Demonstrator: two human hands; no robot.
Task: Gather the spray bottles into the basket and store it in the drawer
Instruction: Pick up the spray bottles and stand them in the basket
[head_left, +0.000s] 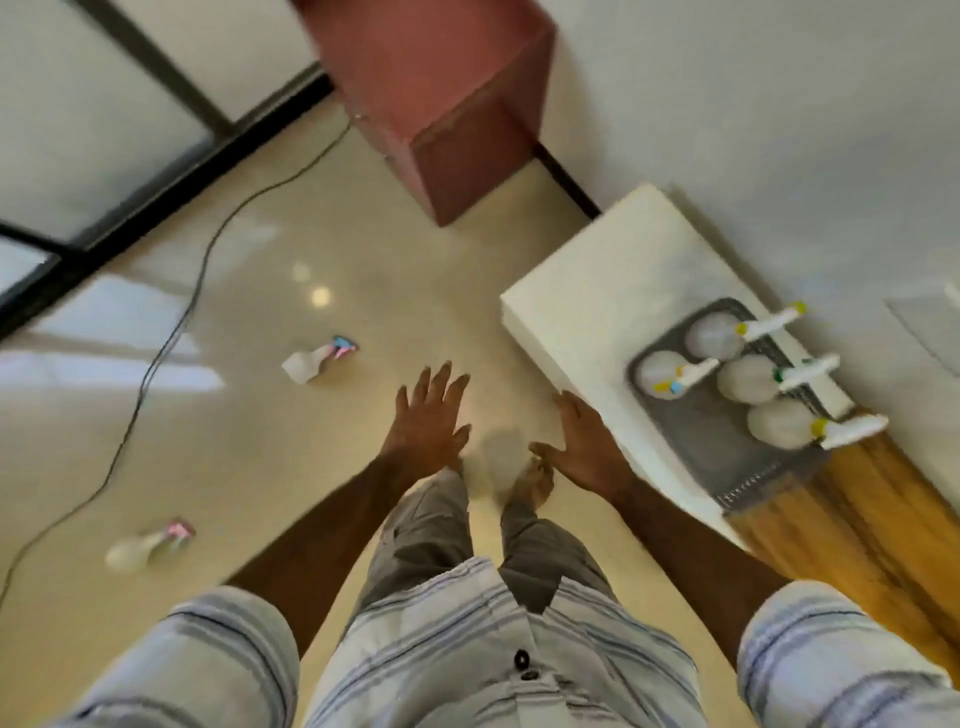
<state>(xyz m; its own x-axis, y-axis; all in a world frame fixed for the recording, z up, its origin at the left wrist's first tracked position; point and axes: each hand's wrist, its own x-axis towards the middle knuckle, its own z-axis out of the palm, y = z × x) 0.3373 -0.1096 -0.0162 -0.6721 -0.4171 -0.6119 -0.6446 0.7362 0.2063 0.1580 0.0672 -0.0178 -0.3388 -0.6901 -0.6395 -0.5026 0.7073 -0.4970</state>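
A grey basket (711, 447) stands on the white top of a low cabinet (597, 291) at the right, with several white spray bottles (748, 379) upright in it. Two more white spray bottles lie on the floor: one with a pink and blue head (317, 359) left of centre, another with a pink head (148, 544) at the lower left. My left hand (428, 415) is stretched out over the floor, fingers spread, holding nothing. My right hand (582, 441) is also spread and empty, next to the cabinet's near edge. The view is blurred.
A black cable (182, 322) snakes across the glossy cream floor at the left. A reddish-brown cabinet (457, 104) stands against the white wall at the top. Dark-framed glass doors (104, 130) fill the upper left. The low cabinet has a wooden front (872, 525).
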